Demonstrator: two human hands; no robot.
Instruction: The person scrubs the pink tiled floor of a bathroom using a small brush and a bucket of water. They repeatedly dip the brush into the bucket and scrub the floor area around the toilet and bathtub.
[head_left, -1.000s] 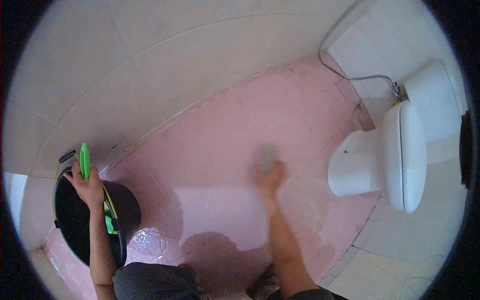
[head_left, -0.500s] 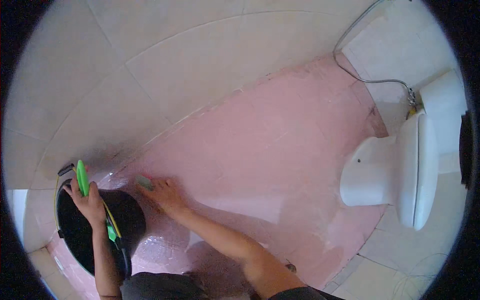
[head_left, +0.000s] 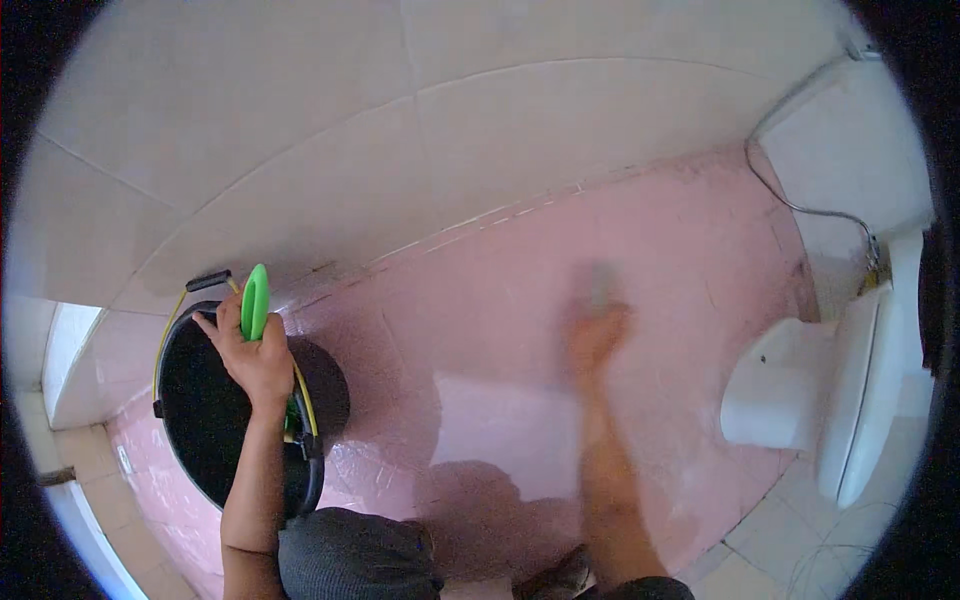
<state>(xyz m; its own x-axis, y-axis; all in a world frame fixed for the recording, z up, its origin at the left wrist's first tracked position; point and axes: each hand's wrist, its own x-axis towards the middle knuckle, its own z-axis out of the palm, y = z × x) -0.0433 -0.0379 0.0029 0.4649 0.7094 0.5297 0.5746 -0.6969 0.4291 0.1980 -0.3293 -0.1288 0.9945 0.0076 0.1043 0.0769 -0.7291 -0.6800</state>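
Note:
At the left my left hand [head_left: 258, 365] is closed round a bright green handle [head_left: 256, 300], an oval loop standing up out of the fist. This hand is over the rim of a black bucket [head_left: 325, 385], beside its yellow wire handle [head_left: 308, 400]. Out on the pink floor [head_left: 500, 300], my right hand [head_left: 597, 335] is smeared by motion. At its fingers is a greyish-green scrubbing pad [head_left: 600, 283], too blurred to make out fully. What is inside the dark bucket cannot be seen.
A white toilet [head_left: 775, 395] stands at the right, with a grey hose [head_left: 765, 170] hanging behind it. Beige wall tiles [head_left: 500, 120] border the floor's far side. My knee in dark cloth [head_left: 355, 555] is beside the bucket. Wet patches shine on the floor.
My right hand has swept the pad from beside the bucket far to the right across the floor. My left hand stays on the green handle. The view has shifted left.

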